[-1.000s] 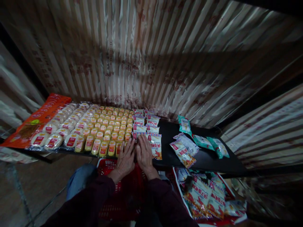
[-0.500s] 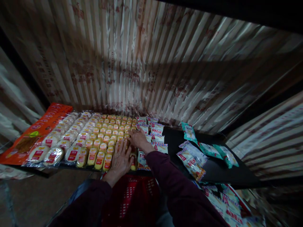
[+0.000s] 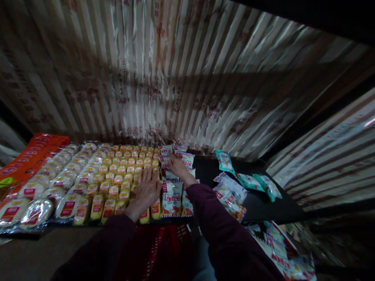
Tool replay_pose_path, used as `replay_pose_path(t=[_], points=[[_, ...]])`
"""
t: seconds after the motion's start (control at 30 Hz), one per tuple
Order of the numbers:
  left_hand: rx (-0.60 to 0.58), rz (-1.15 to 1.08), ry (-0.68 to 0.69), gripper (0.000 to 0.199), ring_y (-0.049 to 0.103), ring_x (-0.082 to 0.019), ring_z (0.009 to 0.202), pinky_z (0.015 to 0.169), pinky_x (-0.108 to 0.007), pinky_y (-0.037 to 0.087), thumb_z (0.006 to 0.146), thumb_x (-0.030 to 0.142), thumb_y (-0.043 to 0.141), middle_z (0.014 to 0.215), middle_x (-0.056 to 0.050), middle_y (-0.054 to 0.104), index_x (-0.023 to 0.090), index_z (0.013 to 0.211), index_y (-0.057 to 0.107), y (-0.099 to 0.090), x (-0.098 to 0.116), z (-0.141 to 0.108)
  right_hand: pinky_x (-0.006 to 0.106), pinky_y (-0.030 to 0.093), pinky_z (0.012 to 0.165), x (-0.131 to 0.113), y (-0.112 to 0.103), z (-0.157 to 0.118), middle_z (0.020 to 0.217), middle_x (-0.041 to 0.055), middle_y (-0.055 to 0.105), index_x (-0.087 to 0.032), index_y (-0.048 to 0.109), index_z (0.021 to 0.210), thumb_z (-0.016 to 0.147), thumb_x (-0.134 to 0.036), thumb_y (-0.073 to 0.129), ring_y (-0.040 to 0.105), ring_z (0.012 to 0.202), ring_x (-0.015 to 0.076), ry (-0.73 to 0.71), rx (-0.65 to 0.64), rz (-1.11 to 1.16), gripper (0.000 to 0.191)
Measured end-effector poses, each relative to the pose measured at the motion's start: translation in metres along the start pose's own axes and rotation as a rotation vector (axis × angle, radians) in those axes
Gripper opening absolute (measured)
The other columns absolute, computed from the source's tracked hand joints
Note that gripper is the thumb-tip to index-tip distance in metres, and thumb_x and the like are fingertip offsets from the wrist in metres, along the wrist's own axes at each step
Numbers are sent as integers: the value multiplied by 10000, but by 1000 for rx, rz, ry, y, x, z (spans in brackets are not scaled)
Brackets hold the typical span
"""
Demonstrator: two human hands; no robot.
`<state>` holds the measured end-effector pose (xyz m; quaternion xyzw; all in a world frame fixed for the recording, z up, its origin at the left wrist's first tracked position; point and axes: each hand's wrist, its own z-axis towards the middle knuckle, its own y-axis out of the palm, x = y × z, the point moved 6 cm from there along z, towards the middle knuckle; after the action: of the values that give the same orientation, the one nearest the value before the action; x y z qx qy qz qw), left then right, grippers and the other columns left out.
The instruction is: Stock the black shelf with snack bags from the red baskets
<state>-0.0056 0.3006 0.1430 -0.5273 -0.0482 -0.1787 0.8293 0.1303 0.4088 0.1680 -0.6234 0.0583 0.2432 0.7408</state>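
Rows of small yellow wrapped cakes (image 3: 118, 180) cover the middle of the black shelf (image 3: 275, 212). My left hand (image 3: 148, 190) lies flat over the right-hand rows, fingers spread and pointing away from me. To its right, my right hand (image 3: 178, 166) reaches over white snack packets with striped edges (image 3: 172, 197). Its fingertips touch a packet at the back of that group; the fingers are bent, and whether they grip it cannot be made out.
Round white wrapped cakes (image 3: 68, 205) and orange packs (image 3: 35, 154) lie at the left. Teal packets (image 3: 225, 160) and loose striped packets (image 3: 230, 197) are at the right. Below stand a red basket (image 3: 152, 253) and a box of packets (image 3: 277, 249). Corrugated sheeting (image 3: 175, 78) rises behind.
The view has shifted right and closer. My right hand has moved from the edge of the yellow cakes onto the white packets. My left hand still rests on the yellow rows.
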Motion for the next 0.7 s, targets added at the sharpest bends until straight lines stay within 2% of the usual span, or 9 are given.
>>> replay_pose_path(t=[0.07,0.13,0.23,0.33,0.53,0.7], points=[[-34,-21,19,499,365,-297,1365,1136,-525,214,944,399,320,1444,-145,449,177,1361,480,6,11,16,359,440,943,19,0,4,1252,143,624,-150,527,1323,946,-296,353,600,1133,256,39,-56,-11,440],[-29,-28,88,522,311,-304,1394,1146,-529,189,939,430,339,1484,-144,391,186,1389,444,6,26,23,356,447,929,29,3,8,1223,139,645,-148,556,1295,947,-309,353,623,1098,260,43,-104,-22,433],[1,-23,262,559,220,-310,1430,1156,-534,160,918,451,397,1517,-156,325,170,1401,418,4,51,19,347,463,896,34,10,11,1162,118,682,-164,573,1279,953,-328,343,648,1053,251,37,-139,-30,432],[-11,-11,374,539,222,-287,1432,1162,-502,174,914,422,412,1505,-158,348,146,1377,439,9,66,6,336,469,885,36,16,13,1162,103,685,-179,571,1282,960,-340,330,648,1053,242,31,-151,-7,434],[-57,33,388,503,302,-293,1400,1148,-483,221,920,392,399,1447,-167,435,125,1338,487,29,65,-3,316,457,916,41,13,11,1174,108,676,-152,588,1258,960,-309,330,632,1087,235,21,-154,42,425],[-39,41,394,515,302,-294,1399,1152,-494,211,914,392,414,1442,-166,442,127,1353,469,24,66,-3,320,438,948,38,3,17,1228,121,643,-160,538,1305,961,-300,351,605,1126,232,53,-104,-4,416]])
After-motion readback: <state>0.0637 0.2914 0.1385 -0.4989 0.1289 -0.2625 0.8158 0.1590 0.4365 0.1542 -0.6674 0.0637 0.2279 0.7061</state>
